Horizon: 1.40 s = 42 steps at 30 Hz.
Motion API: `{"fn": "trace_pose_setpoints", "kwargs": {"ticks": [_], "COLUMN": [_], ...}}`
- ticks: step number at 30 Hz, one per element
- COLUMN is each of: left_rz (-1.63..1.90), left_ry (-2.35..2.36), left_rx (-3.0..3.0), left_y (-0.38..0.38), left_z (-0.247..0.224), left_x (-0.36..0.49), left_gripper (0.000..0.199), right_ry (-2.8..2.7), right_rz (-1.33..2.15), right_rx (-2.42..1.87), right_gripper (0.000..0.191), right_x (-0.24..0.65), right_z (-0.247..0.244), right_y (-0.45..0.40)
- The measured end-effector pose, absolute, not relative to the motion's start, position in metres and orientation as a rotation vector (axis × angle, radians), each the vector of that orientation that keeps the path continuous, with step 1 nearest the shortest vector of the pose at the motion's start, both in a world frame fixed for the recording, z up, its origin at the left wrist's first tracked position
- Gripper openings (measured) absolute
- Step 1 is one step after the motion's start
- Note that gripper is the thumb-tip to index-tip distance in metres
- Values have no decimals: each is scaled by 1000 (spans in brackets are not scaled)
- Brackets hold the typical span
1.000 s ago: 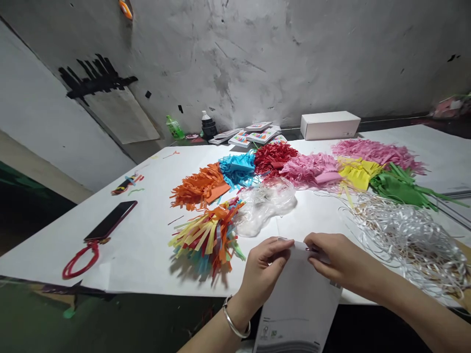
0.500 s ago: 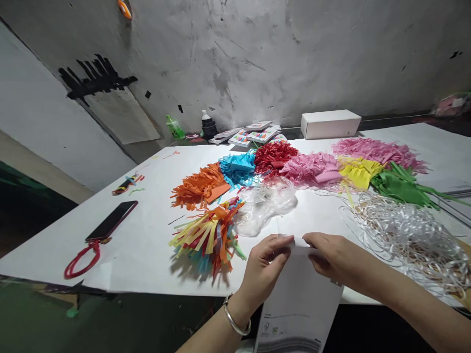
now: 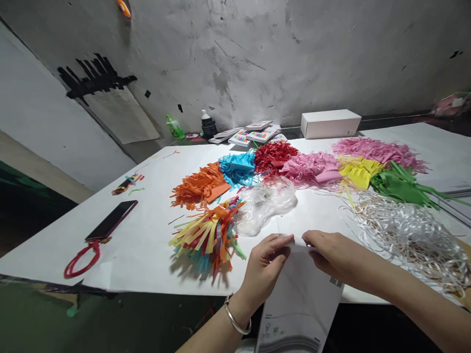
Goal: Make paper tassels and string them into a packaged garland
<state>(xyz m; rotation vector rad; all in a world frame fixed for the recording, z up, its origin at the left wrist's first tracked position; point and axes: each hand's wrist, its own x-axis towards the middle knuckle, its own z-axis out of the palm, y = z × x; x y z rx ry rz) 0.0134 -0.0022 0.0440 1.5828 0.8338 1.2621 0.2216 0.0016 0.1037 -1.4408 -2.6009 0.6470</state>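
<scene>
A white printed packet (image 3: 298,299) hangs over the table's front edge, its top end pinched between both hands. My left hand (image 3: 267,264), with a silver bangle at the wrist, grips the top left corner between thumb and fingers. My right hand (image 3: 329,252) is closed on the top right corner. Beyond them lies a crumpled clear plastic bag (image 3: 265,203). A multicoloured paper tassel bunch (image 3: 209,235) is left of my left hand. To the right of my right hand is a heap of white strings (image 3: 412,235).
Fringed paper bundles in orange (image 3: 200,186), blue (image 3: 238,166), red (image 3: 274,158), pink (image 3: 311,169), yellow (image 3: 360,171) and green (image 3: 399,185) cross the table. A phone (image 3: 112,220) lies left. A white box (image 3: 330,124) and stacked packs (image 3: 257,133) stand by the wall.
The packet's lower part has shifted very slightly, and my right hand and forearm have moved a little. Both hands keep their hold on its top end.
</scene>
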Motion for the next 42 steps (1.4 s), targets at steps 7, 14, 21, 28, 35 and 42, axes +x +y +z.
{"fn": "trace_pose_setpoints", "kwargs": {"ticks": [7, 14, 21, 28, 35, 42], "left_rz": [1239, 1243, 1239, 1249, 1267, 1251], "left_ry": [844, 838, 858, 851, 847, 833], "left_rx": [1565, 1567, 1584, 1584, 1600, 1589], "left_y": [-3, -3, -3, -3, -4, -6], "left_z": [44, 44, 47, 45, 43, 42], "left_x": [13, 13, 15, 15, 15, 17], "left_gripper": [34, 34, 32, 36, 35, 28], "right_ry": [-2653, -2660, -2667, -2674, -2699, -2679], "right_rz": [658, 668, 684, 610, 572, 642], "right_rx": [-1422, -1406, -1380, -1444, -1441, -1384], "right_gripper": [16, 16, 17, 20, 19, 21], "right_x": [225, 227, 228, 220, 219, 223], "right_z": [100, 99, 103, 108, 114, 113], "right_y": [3, 7, 8, 6, 6, 10]}}
